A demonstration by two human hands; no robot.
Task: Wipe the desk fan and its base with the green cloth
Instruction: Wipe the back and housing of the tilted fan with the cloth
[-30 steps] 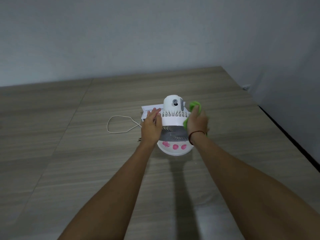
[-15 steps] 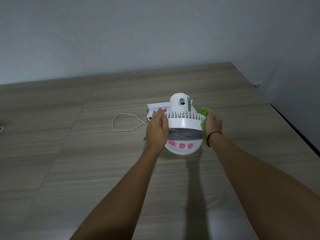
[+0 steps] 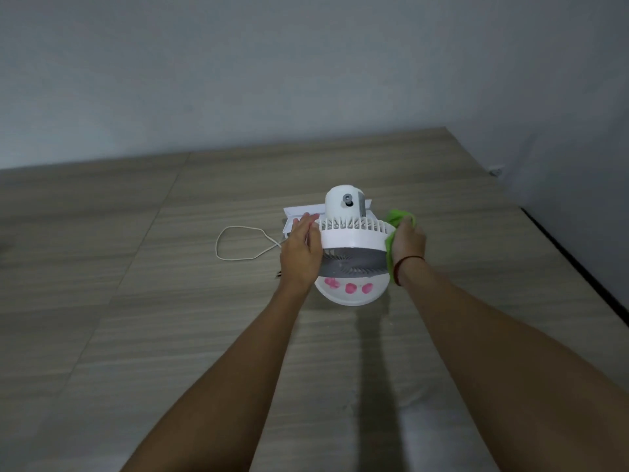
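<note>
A white desk fan (image 3: 354, 238) stands on the wooden floor, its round head tilted toward me and its grey grille facing down. Three pink marks show on its round base (image 3: 350, 294). My left hand (image 3: 301, 252) rests flat against the left rim of the fan head, holding it. My right hand (image 3: 408, 247) presses the green cloth (image 3: 396, 221) against the right rim. Part of the cloth hangs below my wrist.
A white cord (image 3: 238, 245) loops on the floor left of the fan. A flat white rectangular piece (image 3: 299, 212) lies behind the fan. A grey wall rises at the back, and a dark edge (image 3: 578, 267) runs along the floor on the right.
My right hand with the cloth has slid from the top right of the fan head down to its right side. The left hand has kept its hold.
</note>
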